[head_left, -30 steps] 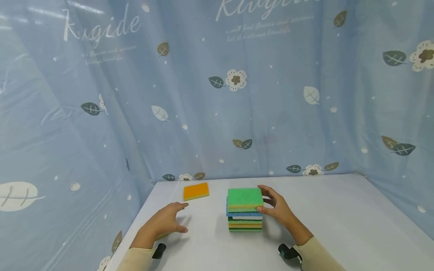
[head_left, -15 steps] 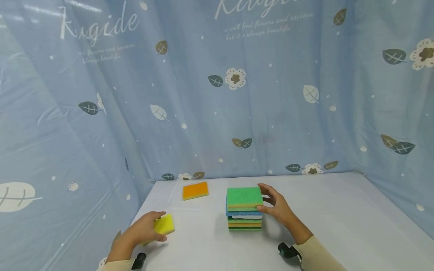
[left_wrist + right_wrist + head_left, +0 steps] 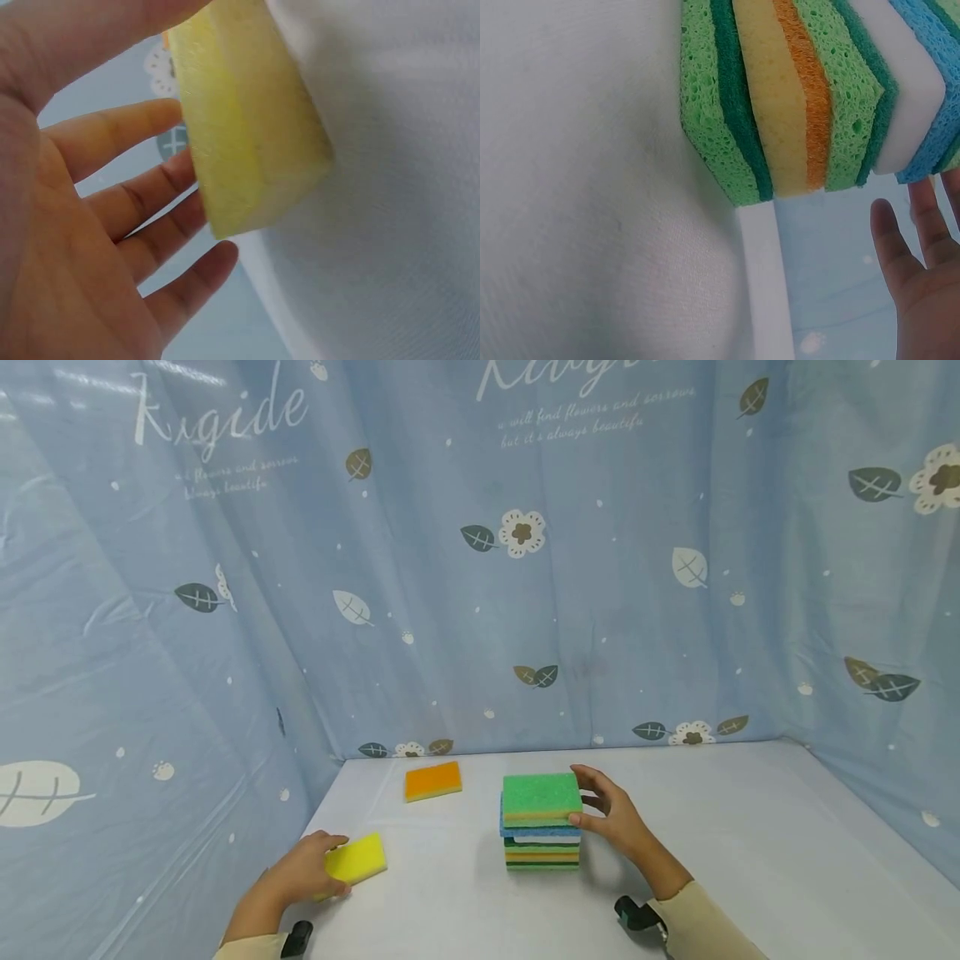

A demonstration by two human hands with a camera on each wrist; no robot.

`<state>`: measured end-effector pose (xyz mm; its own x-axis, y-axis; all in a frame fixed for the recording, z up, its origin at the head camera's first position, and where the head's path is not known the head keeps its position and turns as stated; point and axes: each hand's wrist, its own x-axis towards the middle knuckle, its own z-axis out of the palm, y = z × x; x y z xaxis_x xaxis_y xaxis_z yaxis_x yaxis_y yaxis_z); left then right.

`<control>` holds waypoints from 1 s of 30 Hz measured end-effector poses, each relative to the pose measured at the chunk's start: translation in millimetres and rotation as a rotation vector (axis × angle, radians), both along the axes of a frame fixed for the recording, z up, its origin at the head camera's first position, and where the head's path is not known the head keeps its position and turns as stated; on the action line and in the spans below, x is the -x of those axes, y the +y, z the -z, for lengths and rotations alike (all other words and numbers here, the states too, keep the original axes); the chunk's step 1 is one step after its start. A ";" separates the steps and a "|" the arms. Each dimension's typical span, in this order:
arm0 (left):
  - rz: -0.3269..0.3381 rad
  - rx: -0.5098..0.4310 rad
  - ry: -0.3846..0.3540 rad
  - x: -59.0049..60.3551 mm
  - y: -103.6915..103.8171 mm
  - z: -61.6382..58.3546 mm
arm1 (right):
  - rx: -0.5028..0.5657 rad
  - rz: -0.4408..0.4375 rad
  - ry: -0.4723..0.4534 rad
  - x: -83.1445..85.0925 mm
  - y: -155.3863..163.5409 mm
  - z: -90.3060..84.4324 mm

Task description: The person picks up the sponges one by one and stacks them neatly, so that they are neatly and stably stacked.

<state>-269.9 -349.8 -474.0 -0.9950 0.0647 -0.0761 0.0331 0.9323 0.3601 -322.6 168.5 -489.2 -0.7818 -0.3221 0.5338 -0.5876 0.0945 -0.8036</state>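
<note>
My left hand (image 3: 298,870) is at a yellow sponge (image 3: 362,858) on the left of the table, thumb at its near edge and fingers at its far edge. In the left wrist view, the yellow sponge (image 3: 232,135) lies between thumb and fingers, fingertips right at its side. A stack of several sponges stands mid-table, topped by a green sponge (image 3: 540,797). My right hand (image 3: 617,818) holds the top's right end, thumb at the front corner and fingers behind. The right wrist view shows the lower layers, including a white sponge (image 3: 913,90) and a blue sponge (image 3: 930,82).
An orange-topped sponge (image 3: 432,782) lies flat at the back left of the white table (image 3: 720,827). A blue patterned curtain (image 3: 420,568) hangs behind the table and along its sides. Black wrist devices (image 3: 636,913) sit at both cuffs.
My left hand has moved left and down to the yellow sponge, which it mostly hid before, and has slid its fingers round it. The right hand and the stack have stayed in place.
</note>
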 end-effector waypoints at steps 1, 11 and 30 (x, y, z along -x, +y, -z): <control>-0.003 0.000 -0.005 0.5 -0.3 0.3 | 0.002 -0.002 0.000 0.2 0.0 0.0; 0.021 -0.044 0.014 7.0 2.8 -0.9 | 0.008 -0.020 0.013 -1.0 0.4 -5.5; 0.168 -0.045 0.184 29.0 50.5 -30.2 | 0.015 -0.039 0.027 0.8 2.1 -1.8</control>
<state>-298.9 -299.4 -443.8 -0.9669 0.2293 0.1124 0.2549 0.8916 0.3743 -323.4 170.6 -487.4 -0.7541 -0.3438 0.5595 -0.6121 0.0593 -0.7885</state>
